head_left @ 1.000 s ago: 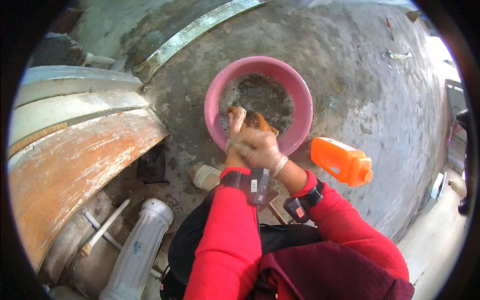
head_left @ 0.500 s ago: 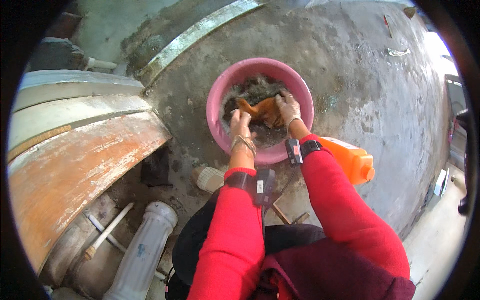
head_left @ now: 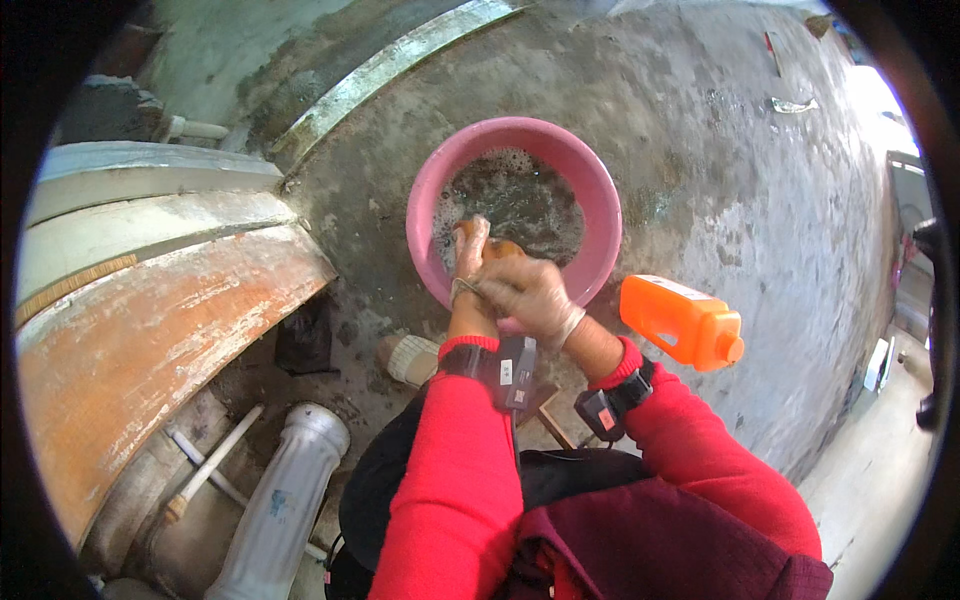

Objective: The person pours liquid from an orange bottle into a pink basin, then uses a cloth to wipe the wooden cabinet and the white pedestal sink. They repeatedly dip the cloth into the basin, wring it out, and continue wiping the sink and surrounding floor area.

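My left hand (head_left: 471,250), in a thin clear glove, is closed around an orange-brown cloth (head_left: 505,249) over the near left side of a pink basin (head_left: 593,175). Parts of the cloth show on both sides of its fingers; the rest is hidden. My right hand (head_left: 532,294), gloved too, reaches across to the left wrist. Its fingers pinch at the cuff of the left glove (head_left: 459,289). Foamy, greyish water (head_left: 515,200) fills the basin's bottom.
An orange jug (head_left: 672,318) with a cap lies to the right of the basin on the wet concrete floor (head_left: 740,190). A worn wooden board (head_left: 180,320) runs along the left. Below it stand a white pillar-shaped pedestal (head_left: 285,500) and pipes (head_left: 212,460).
The cloth has come out of the water toward me in my left hand. My right hand has left the basin's far side and moved to the left wrist.
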Action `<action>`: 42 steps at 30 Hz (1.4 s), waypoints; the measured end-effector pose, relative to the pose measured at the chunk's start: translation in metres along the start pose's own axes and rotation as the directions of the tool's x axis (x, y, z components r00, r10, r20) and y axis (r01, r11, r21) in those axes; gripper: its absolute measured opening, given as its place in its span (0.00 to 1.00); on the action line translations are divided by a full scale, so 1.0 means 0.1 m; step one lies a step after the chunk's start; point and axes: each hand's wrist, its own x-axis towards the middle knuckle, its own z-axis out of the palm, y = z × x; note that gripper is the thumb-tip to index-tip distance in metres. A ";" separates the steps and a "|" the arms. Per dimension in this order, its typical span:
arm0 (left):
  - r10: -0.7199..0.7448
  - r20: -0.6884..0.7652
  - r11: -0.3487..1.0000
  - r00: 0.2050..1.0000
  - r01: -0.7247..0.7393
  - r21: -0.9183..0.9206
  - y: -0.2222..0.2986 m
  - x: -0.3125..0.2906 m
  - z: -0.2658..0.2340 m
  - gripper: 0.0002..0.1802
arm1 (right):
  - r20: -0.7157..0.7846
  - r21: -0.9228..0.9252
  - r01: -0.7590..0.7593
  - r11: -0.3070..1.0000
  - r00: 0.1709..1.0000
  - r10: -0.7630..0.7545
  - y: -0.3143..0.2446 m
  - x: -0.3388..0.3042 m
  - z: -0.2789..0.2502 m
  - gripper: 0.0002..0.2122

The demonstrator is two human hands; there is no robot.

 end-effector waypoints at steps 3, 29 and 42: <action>0.022 0.228 0.996 0.973 -0.001 -0.091 -0.06 -0.04 0.06 0.31 | 0.016 -0.302 0.192 0.934 0.980 -0.197 0.00 0.06 0.02 0.06; 0.219 0.033 0.879 0.975 -0.212 0.427 0.30 -0.37 0.71 0.26 | 0.441 0.270 -0.578 0.770 0.785 0.434 0.98 0.33 -0.78 0.28; 0.316 -0.283 0.751 0.906 -0.057 0.658 0.04 0.37 -0.42 0.27 | -0.439 -0.420 -0.598 0.682 0.792 0.424 1.52 0.47 -0.47 0.21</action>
